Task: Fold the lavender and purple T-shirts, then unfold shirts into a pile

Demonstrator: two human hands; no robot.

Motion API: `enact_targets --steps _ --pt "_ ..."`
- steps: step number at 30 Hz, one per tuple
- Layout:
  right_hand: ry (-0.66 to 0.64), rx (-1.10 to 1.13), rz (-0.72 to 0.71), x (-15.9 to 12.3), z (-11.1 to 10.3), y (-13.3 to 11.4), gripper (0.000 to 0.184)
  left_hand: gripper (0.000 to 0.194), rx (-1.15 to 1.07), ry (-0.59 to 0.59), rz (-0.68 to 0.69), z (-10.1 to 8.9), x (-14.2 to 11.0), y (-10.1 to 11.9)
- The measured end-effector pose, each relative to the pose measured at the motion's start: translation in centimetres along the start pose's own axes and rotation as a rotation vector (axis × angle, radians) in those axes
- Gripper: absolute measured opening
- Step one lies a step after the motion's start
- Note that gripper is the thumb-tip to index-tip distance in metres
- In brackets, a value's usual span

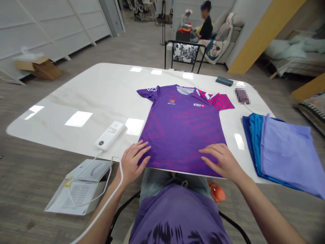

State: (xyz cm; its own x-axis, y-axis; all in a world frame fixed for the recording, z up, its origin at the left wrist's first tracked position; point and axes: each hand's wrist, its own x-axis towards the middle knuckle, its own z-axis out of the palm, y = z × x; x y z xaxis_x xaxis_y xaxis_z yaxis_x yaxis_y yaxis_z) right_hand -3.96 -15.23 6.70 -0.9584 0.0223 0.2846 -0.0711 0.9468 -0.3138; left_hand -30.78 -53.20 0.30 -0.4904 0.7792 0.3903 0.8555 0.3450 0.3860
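Observation:
A purple jersey [182,128] with pink striped patterning lies spread flat, front side up, on the white table, its collar pointing away from me and its hem along the near edge. My left hand [133,157] rests at the jersey's lower left corner, fingers stretched over the fabric. At the lower right side, my right hand [219,157] lies on the cloth with its fingers extended. Neither hand grips anything. The right sleeve in view is pink striped; the left one is purple with a white mark.
Folded blue and lilac clothes [286,149] overhang the table's right edge. A white power bank [110,135] with a cable sits left. A dark case [224,81] and a blurred phone-like object [242,96] lie at the far right. A chair [185,54] stands beyond; a person [204,27] sits behind.

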Motion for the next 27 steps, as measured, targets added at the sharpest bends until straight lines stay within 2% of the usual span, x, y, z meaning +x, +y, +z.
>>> enact_targets --steps 3,6,8,10,13,15,16,18,21,25,27 --pt "-0.085 0.049 -0.067 10.9 2.0 -2.0 0.037 0.055 0.033 -0.076 -0.026 -0.1 1.1 -0.9" --pt "-0.175 0.064 -0.068 23.1 6.2 -2.9 0.058 0.067 0.053 -0.164 -0.066 -0.1 1.2 -1.5" --pt "-0.199 0.051 0.035 31.3 9.5 -2.4 0.061 0.075 0.053 -0.188 -0.074 -0.2 1.1 -1.7" --pt "-0.160 0.011 0.224 38.5 12.3 -1.2 0.061 0.083 0.041 -0.189 -0.071 -0.4 1.1 -1.9" --pt "-0.113 -0.063 0.412 46.1 15.2 1.0 0.069 0.096 0.002 -0.194 -0.075 -0.9 1.2 -2.4" --pt "-0.121 -0.112 0.406 49.0 16.3 2.2 0.067 0.102 -0.029 -0.196 -0.082 -1.2 1.2 -2.7" --pt "-0.131 -0.137 0.379 49.9 16.6 2.8 0.059 0.103 -0.042 -0.193 -0.086 -1.3 1.2 -2.8" --pt "-0.147 -0.179 0.321 51.0 17.0 3.5 0.037 0.106 -0.060 -0.190 -0.092 -1.4 1.3 -2.9" --pt "-0.139 -0.193 0.279 51.8 17.5 3.6 0.031 0.108 -0.065 -0.196 -0.092 -1.4 1.3 -2.9" --pt "-0.094 -0.045 0.298 52.6 18.1 2.3 0.028 0.109 -0.082 -0.206 -0.092 -1.5 1.4 -2.9" --pt "-0.215 0.141 0.273 53.2 18.2 1.6 0.026 0.109 -0.108 -0.202 -0.092 -1.6 1.5 -2.9"
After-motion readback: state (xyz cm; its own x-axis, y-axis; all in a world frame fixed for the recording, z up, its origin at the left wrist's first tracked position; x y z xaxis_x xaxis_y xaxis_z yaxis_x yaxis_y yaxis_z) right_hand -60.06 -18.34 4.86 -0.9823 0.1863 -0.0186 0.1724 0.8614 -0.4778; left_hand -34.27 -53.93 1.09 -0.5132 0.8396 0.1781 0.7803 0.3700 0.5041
